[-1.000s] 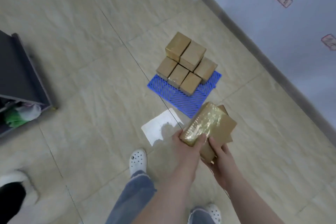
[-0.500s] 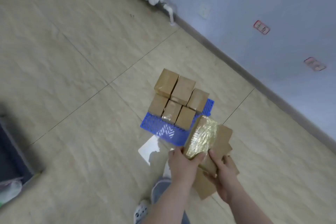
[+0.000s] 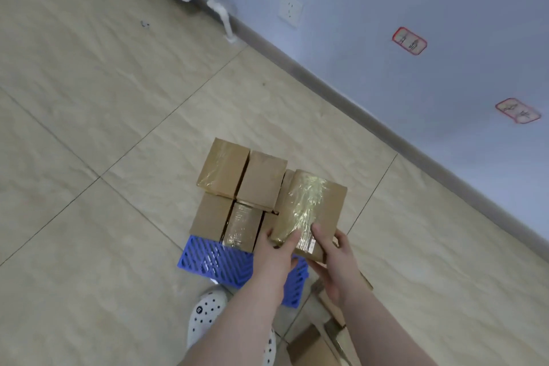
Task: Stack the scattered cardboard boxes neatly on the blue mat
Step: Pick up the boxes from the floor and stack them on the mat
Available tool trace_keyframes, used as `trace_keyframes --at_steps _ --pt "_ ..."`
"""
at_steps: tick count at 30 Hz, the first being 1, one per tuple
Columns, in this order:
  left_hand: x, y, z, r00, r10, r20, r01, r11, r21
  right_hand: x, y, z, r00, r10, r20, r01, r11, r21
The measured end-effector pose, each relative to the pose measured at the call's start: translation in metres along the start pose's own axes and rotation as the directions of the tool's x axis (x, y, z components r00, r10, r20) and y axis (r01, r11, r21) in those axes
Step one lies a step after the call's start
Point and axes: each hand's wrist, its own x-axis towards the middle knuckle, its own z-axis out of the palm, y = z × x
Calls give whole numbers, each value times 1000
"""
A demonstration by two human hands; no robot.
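Taped box gripped by left hand and right hand over stacked boxes.
To be lowered flat, edges squared, at the stack's right side on the blue mat.

We see matt brown cardboard boxes, one box wrapped in glossy clear tape. The mat is blue perforated plastic; the floor is smooth tile.

The tiled floor carries a blue mat, loose cardboard boxes and a white shoe.
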Motion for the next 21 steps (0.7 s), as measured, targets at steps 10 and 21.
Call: trace_keyframes --at_steps 10,21 --pt "163 -7 27 995 -94 -23 95 994 51 155 27 9 998 -42 -37 43 999 26" --pt "201 -25 23 989 -135 -57 139 987 84 191 40 14 1000 -7 -17 5 997 -72"
